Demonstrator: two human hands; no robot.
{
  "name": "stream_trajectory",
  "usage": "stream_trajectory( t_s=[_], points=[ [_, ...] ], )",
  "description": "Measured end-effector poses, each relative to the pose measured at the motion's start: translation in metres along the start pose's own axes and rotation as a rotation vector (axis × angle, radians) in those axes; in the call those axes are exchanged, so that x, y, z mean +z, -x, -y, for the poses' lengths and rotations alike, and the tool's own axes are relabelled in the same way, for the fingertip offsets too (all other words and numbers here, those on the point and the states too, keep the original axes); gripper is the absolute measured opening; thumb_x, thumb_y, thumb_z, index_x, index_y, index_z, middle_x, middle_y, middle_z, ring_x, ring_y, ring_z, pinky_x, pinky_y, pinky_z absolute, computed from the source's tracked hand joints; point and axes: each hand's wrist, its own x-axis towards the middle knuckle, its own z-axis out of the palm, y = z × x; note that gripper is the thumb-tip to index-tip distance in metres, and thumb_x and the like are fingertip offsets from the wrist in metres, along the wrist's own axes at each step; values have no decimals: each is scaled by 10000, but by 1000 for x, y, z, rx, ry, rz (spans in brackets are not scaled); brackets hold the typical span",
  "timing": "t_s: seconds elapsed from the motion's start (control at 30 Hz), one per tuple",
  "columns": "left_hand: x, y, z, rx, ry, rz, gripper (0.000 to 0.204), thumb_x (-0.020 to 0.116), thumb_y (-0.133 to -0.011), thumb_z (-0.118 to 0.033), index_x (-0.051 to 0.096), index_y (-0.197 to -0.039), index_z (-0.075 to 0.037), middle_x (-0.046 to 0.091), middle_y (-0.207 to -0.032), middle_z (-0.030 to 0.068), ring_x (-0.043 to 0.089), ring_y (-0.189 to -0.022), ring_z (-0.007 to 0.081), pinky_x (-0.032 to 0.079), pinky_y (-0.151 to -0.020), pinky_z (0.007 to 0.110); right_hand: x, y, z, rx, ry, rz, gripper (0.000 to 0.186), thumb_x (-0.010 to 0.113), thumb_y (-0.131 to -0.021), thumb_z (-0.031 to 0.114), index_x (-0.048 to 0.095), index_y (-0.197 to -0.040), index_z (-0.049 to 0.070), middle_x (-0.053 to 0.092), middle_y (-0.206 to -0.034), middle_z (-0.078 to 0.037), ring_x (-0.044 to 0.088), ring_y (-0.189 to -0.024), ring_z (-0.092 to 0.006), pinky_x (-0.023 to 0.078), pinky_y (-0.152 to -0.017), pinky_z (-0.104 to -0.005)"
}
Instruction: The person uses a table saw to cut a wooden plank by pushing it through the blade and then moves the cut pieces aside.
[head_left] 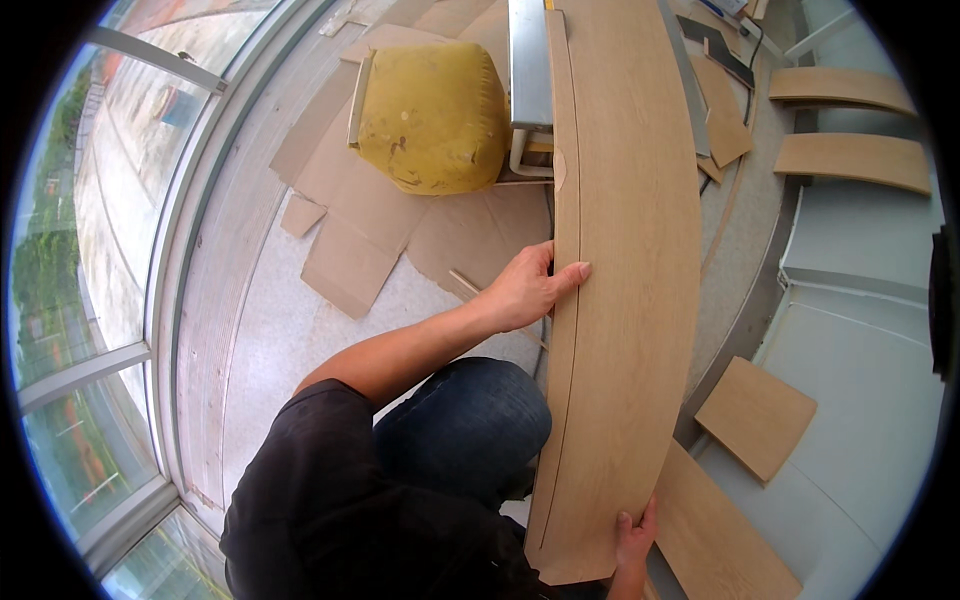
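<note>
A long wood-grain plank (635, 230) runs from the top of the head view down to my knees. Along its left side goes a thin dark line; whether drawn or cut I cannot tell. My left hand (530, 290) is closed on the plank's left edge, thumb on top and fingers hidden underneath. Near the close end, my right hand (636, 535) grips the right edge, its thumb and a finger showing. The far part of the plank lies beside a silver metal stand (531, 65), which seems to be under its left side.
A stained yellow sack-like seat (435, 115) stands on cardboard sheets (360, 230) at the far left. Windows (150, 230) line the left. Offcuts (722, 105) lie at the far right. Shorter wood pieces (757, 418) rest on a pale surface (860, 370) to the right.
</note>
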Motion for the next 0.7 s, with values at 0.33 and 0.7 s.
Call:
stream_trajectory(
  t_s=[0.33,0.7],
  points=[
    [-2,-18,-57,222,51,-73,393,622,-1027,-277,585,-1267,32,686,-1134,59,631,-1004,120,528,-880,297,-5,-29,7,-238,-64,-162,708,774,-892,305,482,-1425,-60,658,-1239,-155,630,-1109,-216,502,-952,-342],
    [45,35,-259,584,358,-170,422,687,-982,-278,579,-1234,42,705,-1059,108,676,-902,129,567,-730,287,43,-124,72,-711,-278,-383,617,750,-887,121,455,-1408,-26,625,-1255,-160,617,-1142,-208,511,-962,-371]
  ],
)
